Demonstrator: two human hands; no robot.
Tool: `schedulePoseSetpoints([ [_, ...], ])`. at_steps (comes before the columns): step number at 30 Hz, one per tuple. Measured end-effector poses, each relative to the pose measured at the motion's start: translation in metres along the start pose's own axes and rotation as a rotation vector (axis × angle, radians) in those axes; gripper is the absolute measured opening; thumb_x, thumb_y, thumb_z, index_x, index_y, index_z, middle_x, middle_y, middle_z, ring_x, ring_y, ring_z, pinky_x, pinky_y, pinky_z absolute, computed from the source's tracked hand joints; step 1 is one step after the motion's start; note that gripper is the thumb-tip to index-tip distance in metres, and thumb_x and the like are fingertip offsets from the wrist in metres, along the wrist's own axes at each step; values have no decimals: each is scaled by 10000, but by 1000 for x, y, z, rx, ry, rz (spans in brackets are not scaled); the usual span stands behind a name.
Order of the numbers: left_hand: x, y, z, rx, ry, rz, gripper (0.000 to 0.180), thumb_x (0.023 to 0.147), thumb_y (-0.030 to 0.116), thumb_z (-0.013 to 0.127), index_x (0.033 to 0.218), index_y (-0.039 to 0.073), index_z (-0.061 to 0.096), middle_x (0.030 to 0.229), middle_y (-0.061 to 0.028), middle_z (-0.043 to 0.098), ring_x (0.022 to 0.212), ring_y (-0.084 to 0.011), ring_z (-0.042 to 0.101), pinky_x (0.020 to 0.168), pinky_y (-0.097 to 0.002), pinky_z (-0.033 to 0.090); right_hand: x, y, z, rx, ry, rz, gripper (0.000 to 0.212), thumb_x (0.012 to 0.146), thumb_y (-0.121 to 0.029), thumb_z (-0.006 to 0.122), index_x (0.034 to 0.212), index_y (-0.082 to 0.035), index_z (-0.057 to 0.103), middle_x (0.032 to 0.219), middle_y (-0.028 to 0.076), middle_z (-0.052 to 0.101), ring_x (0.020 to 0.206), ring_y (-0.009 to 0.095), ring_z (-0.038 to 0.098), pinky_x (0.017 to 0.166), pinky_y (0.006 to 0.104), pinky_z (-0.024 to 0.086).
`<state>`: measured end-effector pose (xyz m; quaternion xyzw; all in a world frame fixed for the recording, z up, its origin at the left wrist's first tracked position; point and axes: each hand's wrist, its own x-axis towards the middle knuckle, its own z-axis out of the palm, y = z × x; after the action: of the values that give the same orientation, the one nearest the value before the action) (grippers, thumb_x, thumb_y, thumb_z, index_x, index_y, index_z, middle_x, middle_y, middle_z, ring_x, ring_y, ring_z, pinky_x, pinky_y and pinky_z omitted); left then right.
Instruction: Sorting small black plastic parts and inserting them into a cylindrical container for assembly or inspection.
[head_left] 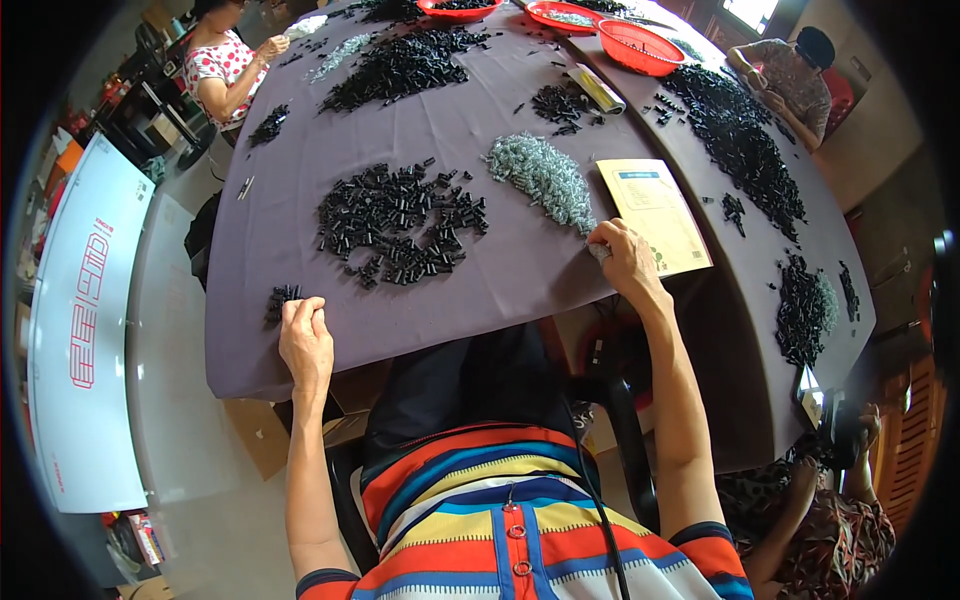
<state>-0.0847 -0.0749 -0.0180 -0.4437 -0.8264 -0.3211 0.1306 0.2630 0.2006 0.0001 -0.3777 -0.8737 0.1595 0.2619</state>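
Left hand [305, 340] rests curled at the near edge of the purple tablecloth [300, 170], fingers closed beside a small cluster of black pieces [281, 300]; whether it pinches one I cannot tell. Right hand [625, 258] sits knuckles-up at the near tip of the silver screw heap [545, 180], fingertips tucked on a few screws, just beside the yellow paper [655, 215]. Main pile of black pieces [400, 225] lies between the hands, further in.

Risks, my judgement: both hands work right at the table edge, so a loose piece could roll off into the lap. A sweep of the right hand could drag screws onto the paper or mix them into the black pile.
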Motion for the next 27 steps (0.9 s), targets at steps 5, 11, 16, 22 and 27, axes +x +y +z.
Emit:
schedulePoseSetpoints([
  [5,0,-9,2,10,21,2,120,837,10,599,945,51,630,938,-99,583,809,-305,609,699,-398,494,0,-10,-6,71,-30,16,252,716,114,512,886,-33,625,877,125,618,885,328,609,768,386,467],
  [11,4,-7,2,14,36,-15,110,845,9,581,938,38,632,936,-108,592,827,-313,610,720,-401,492,3,-11,-10,21,-99,8,285,715,124,496,909,-33,634,899,125,615,901,324,607,780,381,465],
  [16,3,-8,4,42,51,7,125,843,2,581,951,50,621,958,-99,582,813,-314,615,698,-405,500,8,-6,-9,18,-163,17,291,722,114,494,923,-37,641,917,135,614,911,333,600,788,391,465],
  [22,4,-14,8,70,69,22,147,838,-20,567,961,41,619,966,-128,573,826,-329,613,706,-411,504,6,-5,-3,-25,-176,15,148,802,9,514,900,-50,608,923,157,596,926,346,585,794,427,457],
  [27,2,-16,7,80,79,-16,193,816,-33,584,991,42,618,1002,-123,552,842,-326,607,720,-409,507,-6,-8,16,-235,10,-109,88,844,-28,464,921,-30,508,901,175,527,896,359,551,751,452,449],
])
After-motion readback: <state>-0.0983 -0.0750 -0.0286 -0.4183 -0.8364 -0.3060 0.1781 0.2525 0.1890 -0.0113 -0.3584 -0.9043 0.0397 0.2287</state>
